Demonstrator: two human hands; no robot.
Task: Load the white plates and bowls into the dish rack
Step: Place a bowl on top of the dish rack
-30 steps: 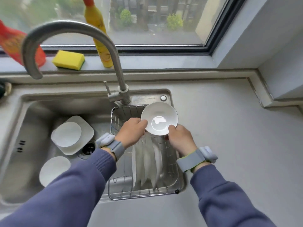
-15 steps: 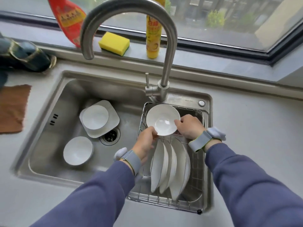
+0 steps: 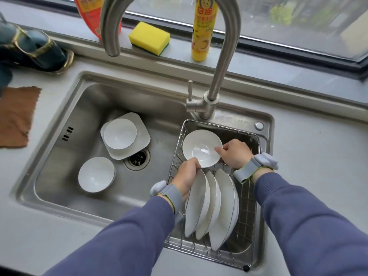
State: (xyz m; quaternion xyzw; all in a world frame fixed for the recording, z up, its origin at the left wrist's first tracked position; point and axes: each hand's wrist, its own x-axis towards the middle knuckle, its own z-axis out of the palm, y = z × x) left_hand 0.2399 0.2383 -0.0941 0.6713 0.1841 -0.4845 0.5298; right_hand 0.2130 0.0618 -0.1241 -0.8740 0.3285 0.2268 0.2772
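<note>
A white bowl (image 3: 201, 148) tilts on edge at the far end of the wire dish rack (image 3: 255, 198), which sits in the right part of the sink. My left hand (image 3: 187, 173) grips its near rim and my right hand (image 3: 235, 153) grips its right rim. Several white plates (image 3: 214, 204) stand on edge in the rack just in front of the bowl. In the sink basin a second white bowl (image 3: 120, 134) rests on a square white plate (image 3: 141, 126), and a third white bowl (image 3: 96, 174) sits nearer the front.
The tall curved tap (image 3: 223, 62) arches over the sink behind the rack. A drain (image 3: 137, 159) lies mid-basin. On the sill stand a yellow sponge (image 3: 149, 37), a yellow bottle (image 3: 203, 28) and a red bottle (image 3: 93, 14). A brown cloth (image 3: 16, 116) lies on the left counter.
My view has swung left and closer to the sink. Both hands have kept hold of the bowl and lowered it toward the far end of the rack.
</note>
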